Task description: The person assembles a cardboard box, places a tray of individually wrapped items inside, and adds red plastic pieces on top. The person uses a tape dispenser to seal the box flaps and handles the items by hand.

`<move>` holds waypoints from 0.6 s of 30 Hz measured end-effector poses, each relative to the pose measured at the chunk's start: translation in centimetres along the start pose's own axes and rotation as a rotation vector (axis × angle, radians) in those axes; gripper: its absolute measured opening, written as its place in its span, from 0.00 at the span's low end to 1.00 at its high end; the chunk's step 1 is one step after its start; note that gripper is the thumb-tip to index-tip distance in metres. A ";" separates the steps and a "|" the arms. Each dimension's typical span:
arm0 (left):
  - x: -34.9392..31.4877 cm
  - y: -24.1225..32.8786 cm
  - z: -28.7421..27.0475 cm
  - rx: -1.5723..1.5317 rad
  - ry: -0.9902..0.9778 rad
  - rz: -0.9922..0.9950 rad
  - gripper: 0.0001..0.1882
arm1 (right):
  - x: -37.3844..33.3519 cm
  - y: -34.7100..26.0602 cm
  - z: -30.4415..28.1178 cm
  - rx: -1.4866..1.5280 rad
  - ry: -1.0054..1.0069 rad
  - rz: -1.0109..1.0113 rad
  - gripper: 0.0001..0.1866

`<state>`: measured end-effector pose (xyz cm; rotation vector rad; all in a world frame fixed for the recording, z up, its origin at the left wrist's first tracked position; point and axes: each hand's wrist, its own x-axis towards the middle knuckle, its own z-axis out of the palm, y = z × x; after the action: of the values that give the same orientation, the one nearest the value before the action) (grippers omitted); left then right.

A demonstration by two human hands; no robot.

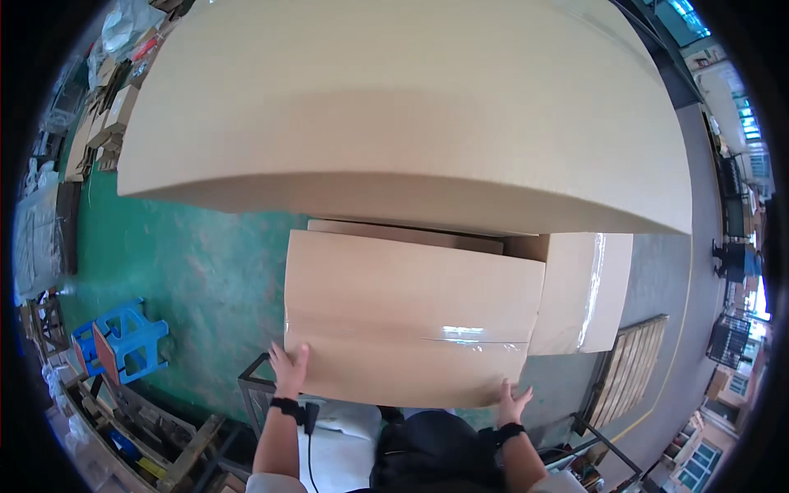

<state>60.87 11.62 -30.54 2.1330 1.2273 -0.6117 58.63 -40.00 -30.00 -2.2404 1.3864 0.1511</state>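
Observation:
A brown cardboard box [411,287] lies in front of me, clear tape running across its face. At its near left corner is my left hand [289,374], the fingers spread along the side and the thumb against the cardboard. My right hand [511,403] is beside the near right corner, fingers stretched outward and apart, the thumb side close to the edge. Neither hand is wrapped round the box. Each wrist wears a black band. What supports the box from below is hidden.
A very large cardboard box [411,107] looms across the top, overhanging the view. Another taped box [579,287] stands at the right, near a wooden pallet [629,374]. Blue plastic stools [131,341] stand at left. Metal rails [255,386] flank me, and stacked cardboard [107,123] lies far left.

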 end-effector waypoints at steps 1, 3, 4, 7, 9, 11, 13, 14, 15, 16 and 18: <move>-0.2 -2.1 1.0 -0.164 0.058 0.007 0.54 | 0.2 -1.4 0.0 0.158 -0.176 0.193 0.43; -1.7 -0.6 0.4 -0.443 0.020 0.046 0.47 | 0.6 -4.3 -1.8 0.474 -0.495 0.571 0.37; -1.7 -0.8 0.8 -0.426 0.068 0.044 0.45 | 0.9 -3.2 -1.5 0.464 -0.521 0.459 0.29; -1.9 -1.6 1.3 -0.438 0.118 0.066 0.41 | 1.5 -2.7 -2.0 0.532 -0.601 0.330 0.27; -2.1 -0.7 0.6 -0.528 -0.013 0.132 0.42 | 2.9 -1.8 -1.8 0.112 -0.709 0.047 0.27; -3.2 -2.0 -0.2 -0.025 0.134 0.227 0.41 | 4.2 -1.2 -2.5 -0.302 -0.751 -0.231 0.28; -4.8 -4.3 -4.6 -0.012 0.078 0.317 0.37 | -3.1 -11.5 -5.4 -0.515 -0.621 -1.027 0.23; -5.7 -3.7 -5.7 0.060 -0.022 0.410 0.34 | -3.6 -11.1 -4.0 -0.410 -0.761 -1.471 0.18; -8.0 -3.7 -8.7 0.031 -0.077 0.375 0.30 | -11.6 -19.7 -7.2 -0.263 -1.227 -1.493 0.15; -9.8 -4.4 -10.8 0.094 -0.053 0.467 0.28 | -19.2 -23.9 -9.4 0.392 -1.377 -1.848 0.15; -14.1 -5.8 -16.2 0.075 -0.109 0.484 0.26 | -33.6 -29.6 -21.1 0.757 -1.966 -1.799 0.14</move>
<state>50.65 16.55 -11.38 2.3099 0.6008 -0.5520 64.82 -12.03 10.40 -0.8412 -1.3356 0.6533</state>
